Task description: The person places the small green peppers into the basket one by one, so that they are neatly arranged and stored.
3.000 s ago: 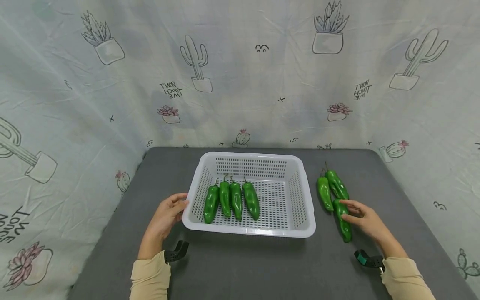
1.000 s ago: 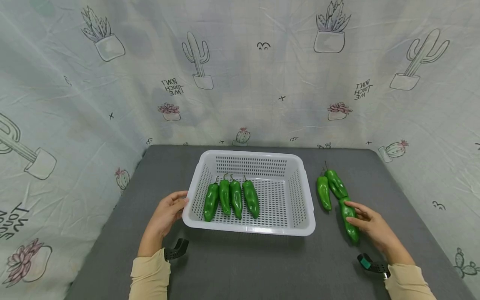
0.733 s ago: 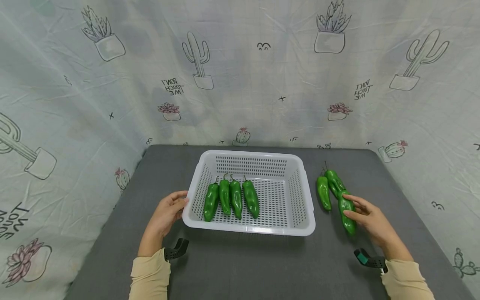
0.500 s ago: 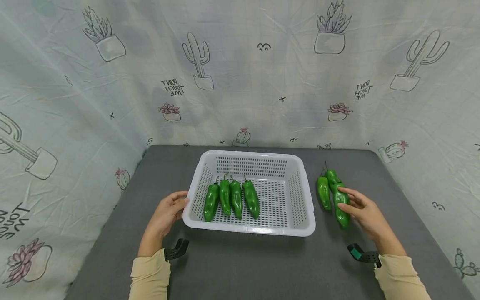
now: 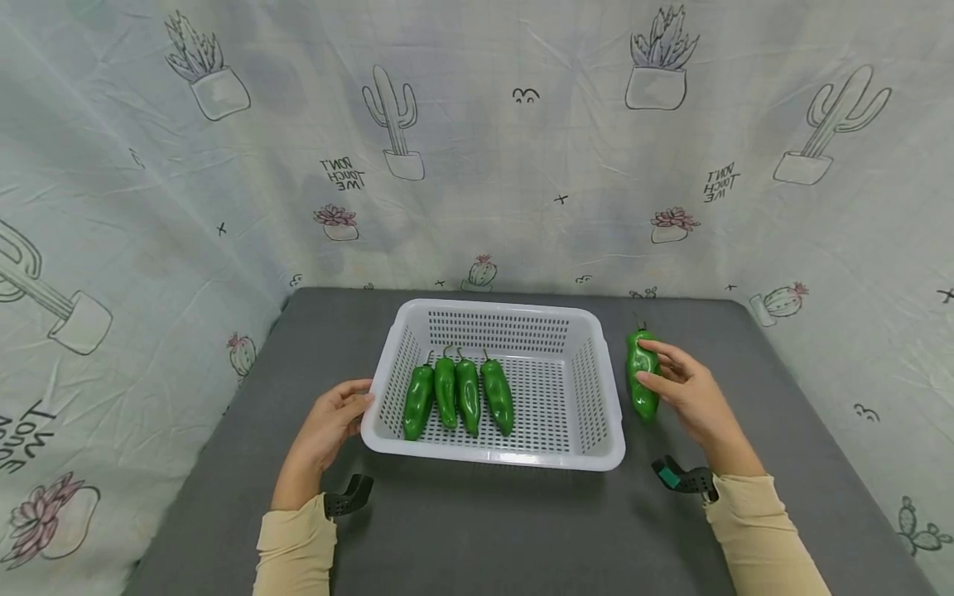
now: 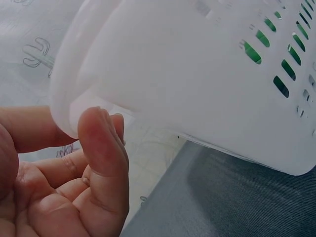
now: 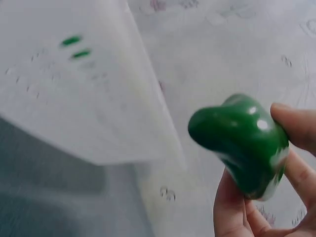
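Note:
My right hand (image 5: pixel 687 389) grips a glossy green chili pepper (image 5: pixel 643 377) just right of the basket. In the right wrist view, thumb and fingers pinch this green chili pepper (image 7: pixel 242 143) from both sides, its tip toward the camera. The held pepper and my hand hide the other two that lay there; thin stems show above it. My left hand (image 5: pixel 331 422) pinches the left rim of the white plastic basket (image 5: pixel 492 457). The left wrist view has the thumb (image 6: pixel 101 143) against the rim. Several green chili peppers (image 5: pixel 468 397) lie side by side in the basket's left half.
The basket rests on a dark grey table (image 5: pixel 477 530). Behind and beside the table hangs a pale cloth (image 5: pixel 477 149) printed with cactus drawings. A black wrist camera (image 5: pixel 686 480) sits below my right hand, another wrist camera (image 5: pixel 350 497) below the left.
My right hand has taken the nearest pepper and moved left and away from me with it, over the other two, toward the basket. The left hand has stayed at the rim.

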The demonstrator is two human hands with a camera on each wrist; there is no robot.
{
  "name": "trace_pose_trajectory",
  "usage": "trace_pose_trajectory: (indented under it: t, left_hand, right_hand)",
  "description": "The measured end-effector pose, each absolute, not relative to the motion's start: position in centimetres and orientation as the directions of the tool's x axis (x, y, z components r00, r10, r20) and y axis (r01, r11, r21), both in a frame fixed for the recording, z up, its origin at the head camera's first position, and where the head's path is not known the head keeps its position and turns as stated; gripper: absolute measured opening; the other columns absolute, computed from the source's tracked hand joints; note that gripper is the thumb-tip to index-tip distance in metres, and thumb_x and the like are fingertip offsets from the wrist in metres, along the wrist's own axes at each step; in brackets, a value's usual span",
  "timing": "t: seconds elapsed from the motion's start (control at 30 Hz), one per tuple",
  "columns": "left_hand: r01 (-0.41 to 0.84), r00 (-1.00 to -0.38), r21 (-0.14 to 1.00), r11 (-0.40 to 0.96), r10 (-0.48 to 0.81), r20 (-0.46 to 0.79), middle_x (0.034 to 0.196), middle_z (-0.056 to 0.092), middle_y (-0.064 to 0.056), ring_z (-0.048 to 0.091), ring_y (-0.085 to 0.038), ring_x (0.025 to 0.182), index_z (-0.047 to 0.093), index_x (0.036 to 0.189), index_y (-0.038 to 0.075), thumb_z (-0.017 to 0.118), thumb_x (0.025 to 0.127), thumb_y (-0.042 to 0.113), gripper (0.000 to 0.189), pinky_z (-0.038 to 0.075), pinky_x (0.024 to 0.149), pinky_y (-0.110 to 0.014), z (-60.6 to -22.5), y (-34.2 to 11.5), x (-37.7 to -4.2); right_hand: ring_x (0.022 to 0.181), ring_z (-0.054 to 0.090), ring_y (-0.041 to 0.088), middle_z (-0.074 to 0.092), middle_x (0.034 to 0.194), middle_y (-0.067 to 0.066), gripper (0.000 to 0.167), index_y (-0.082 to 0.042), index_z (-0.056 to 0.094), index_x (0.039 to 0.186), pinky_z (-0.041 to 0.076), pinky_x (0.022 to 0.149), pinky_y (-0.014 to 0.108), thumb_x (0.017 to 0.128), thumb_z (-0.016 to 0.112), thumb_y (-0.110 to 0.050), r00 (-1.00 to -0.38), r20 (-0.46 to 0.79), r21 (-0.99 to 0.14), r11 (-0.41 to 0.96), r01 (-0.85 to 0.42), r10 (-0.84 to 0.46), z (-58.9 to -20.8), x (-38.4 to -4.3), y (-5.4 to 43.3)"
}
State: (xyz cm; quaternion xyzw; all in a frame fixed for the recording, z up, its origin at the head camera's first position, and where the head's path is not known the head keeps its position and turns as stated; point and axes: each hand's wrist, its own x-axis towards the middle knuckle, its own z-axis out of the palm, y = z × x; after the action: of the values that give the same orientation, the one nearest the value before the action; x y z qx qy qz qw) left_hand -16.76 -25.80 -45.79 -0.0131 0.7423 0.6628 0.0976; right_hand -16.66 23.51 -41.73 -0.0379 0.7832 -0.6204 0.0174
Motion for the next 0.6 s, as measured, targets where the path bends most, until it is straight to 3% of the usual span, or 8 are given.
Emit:
trace_pose_trajectory:
  t: [0.27, 0.33, 0.43, 0.53, 0.6]
  left_hand:
    - [-0.157, -0.98, 0.981, 0.114, 0.107, -0.169, 0.102, 0.066, -0.001, 0.064, -0.006, 0.088, 0.04, 0.136, -0.006, 0.052, 0.099, 0.018, 0.046, 0.052, 0.071, -0.025, -45.7, -25.8, -16.7]
    - [-0.157, -0.98, 0.981, 0.113, 0.105, -0.169, 0.102, 0.066, -0.001, 0.064, -0.006, 0.088, 0.04, 0.136, -0.007, 0.052, 0.099, 0.018, 0.046, 0.052, 0.071, -0.025, -45.6, -25.8, -16.7]
    - [-0.163, -0.979, 0.98, 0.116, 0.102, -0.175, 0.103, 0.066, -0.001, 0.064, -0.005, 0.088, 0.041, 0.136, -0.006, 0.052, 0.099, 0.017, 0.045, 0.052, 0.071, -0.025, -45.6, -25.7, -16.7]
    - [-0.166, -0.979, 0.978, 0.124, 0.103, -0.179, 0.104, 0.066, -0.002, 0.063, -0.005, 0.088, 0.04, 0.136, -0.005, 0.052, 0.099, 0.018, 0.045, 0.051, 0.072, -0.025, -45.6, -25.8, -16.7]
    - [-0.166, -0.979, 0.978, 0.126, 0.102, -0.179, 0.106, 0.066, -0.003, 0.063, -0.006, 0.089, 0.041, 0.136, -0.005, 0.052, 0.099, 0.018, 0.045, 0.051, 0.072, -0.025, -45.6, -25.8, -16.7]
  right_hand:
    - [0.106, 0.053, 0.006, 0.039, 0.134, 0.015, 0.059, -0.011, 0.04, 0.143, 0.052, 0.076, 0.024, 0.091, 0.065, -0.024, -0.991, -0.009, -0.96, 0.279, -0.028, -0.133, -39.6, -19.3, 20.2]
    - [0.112, 0.053, 0.015, 0.04, 0.135, 0.018, 0.059, -0.01, 0.039, 0.143, 0.052, 0.079, 0.028, 0.091, 0.065, -0.023, -0.987, -0.007, -0.961, 0.273, -0.038, -0.163, -39.5, -19.9, 19.3]
    - [0.13, 0.04, 0.029, 0.035, 0.142, 0.02, 0.059, -0.009, 0.039, 0.144, 0.048, 0.089, 0.036, 0.092, 0.064, -0.021, -0.978, -0.001, -0.958, 0.28, -0.059, -0.209, -39.6, -20.7, 18.0]
    - [0.136, 0.032, 0.036, 0.031, 0.146, 0.02, 0.058, -0.01, 0.039, 0.144, 0.044, 0.093, 0.044, 0.092, 0.064, -0.02, -0.972, -0.012, -0.96, 0.273, -0.054, -0.235, -40.0, -21.4, 16.6]
    - [0.133, 0.036, 0.038, 0.032, 0.145, 0.021, 0.058, -0.011, 0.04, 0.144, 0.045, 0.092, 0.045, 0.092, 0.064, -0.019, -0.969, -0.017, -0.966, 0.254, -0.048, -0.247, -40.3, -21.9, 15.7]
